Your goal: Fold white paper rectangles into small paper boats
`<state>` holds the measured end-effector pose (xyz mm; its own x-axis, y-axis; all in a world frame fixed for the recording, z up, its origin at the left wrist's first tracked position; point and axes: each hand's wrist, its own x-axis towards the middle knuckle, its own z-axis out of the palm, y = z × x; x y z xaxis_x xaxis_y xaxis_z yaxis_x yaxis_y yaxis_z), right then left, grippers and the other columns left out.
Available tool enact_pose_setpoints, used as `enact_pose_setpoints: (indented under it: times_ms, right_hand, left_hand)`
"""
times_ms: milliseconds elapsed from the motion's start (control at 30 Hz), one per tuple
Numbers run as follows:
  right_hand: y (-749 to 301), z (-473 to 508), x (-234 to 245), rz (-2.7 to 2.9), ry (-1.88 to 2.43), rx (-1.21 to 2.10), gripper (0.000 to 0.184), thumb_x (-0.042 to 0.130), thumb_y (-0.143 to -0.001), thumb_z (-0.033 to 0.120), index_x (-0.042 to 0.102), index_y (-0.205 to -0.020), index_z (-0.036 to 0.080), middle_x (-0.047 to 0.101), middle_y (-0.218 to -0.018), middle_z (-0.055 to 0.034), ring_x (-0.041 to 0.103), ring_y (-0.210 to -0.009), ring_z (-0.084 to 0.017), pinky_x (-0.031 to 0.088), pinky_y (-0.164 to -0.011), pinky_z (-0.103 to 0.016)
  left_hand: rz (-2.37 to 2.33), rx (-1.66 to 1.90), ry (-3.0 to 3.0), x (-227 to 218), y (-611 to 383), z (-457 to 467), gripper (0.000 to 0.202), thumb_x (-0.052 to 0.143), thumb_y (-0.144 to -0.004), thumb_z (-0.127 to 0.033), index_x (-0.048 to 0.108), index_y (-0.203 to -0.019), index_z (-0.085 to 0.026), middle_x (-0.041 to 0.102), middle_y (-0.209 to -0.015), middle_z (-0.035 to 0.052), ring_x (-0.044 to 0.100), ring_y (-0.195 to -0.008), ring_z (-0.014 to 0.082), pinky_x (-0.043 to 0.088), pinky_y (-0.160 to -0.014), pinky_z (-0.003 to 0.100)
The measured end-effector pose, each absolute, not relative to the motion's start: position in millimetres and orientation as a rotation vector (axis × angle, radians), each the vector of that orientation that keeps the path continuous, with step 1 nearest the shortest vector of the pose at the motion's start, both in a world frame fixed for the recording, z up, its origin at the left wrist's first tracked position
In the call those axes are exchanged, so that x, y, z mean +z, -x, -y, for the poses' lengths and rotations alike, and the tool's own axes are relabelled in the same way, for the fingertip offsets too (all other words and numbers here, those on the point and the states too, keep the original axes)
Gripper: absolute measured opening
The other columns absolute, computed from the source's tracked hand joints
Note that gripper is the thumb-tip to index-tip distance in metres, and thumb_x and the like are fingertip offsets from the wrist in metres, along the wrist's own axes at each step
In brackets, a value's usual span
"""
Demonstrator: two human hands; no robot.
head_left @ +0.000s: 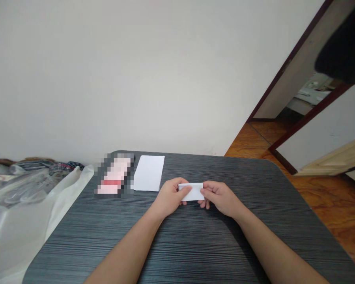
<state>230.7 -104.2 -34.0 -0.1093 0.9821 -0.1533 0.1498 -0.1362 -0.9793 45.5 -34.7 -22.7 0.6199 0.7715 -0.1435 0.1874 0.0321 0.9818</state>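
Dark, streaked tabletop (192, 244) lies beneath a small, white, oblong paper (196, 193).

One left hand (169, 196) and one right hand (222, 198) are holding one paper (196, 193); one paper stack (149, 173) and one pixelated item (114, 176) are lying on one counter (195, 248).

Clear plastic (32, 187) lies left of the dark table (195, 244), wooden flooring (328, 197) right.
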Motion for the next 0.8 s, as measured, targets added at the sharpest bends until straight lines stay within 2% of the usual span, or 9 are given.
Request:
enact_pose_setpoints:
  times_ms: [467,800]
  right_hand:
    - [-231.0,105.3,-32.2,1.381,1.356,1.333,0.024,0.048,-0.088,0.035,0.059,-0.083,0.015,0.067,-0.067,-0.0039,0.058,-0.051,-0.011,0.045,-0.048,-0.023]
    - [-229.1,105.8,-29.9,1.397,1.365,1.326,0.024,0.047,-0.088,0.034,0.057,-0.076,0.015,0.067,-0.067,-0.0039,0.057,-0.051,-0.011,0.045,-0.048,-0.022]
  left_hand:
    - [-0.861,0.560,-1.525,-20.7,-45.8,35.3,0.022,0.055,-0.080,-0.036,0.060,-0.082,-0.015,0.053,-0.050,-0.0030,0.046,-0.042,0.0076,0.032,-0.041,0.017]
    - [-0.851,0.560,-1.545,-21.5,-45.7,34.9,0.029,0.051,-0.082,-0.041,0.064,-0.081,-0.015,0.056,-0.054,-0.0003,0.048,-0.042,0.0091,0.033,-0.039,0.018]
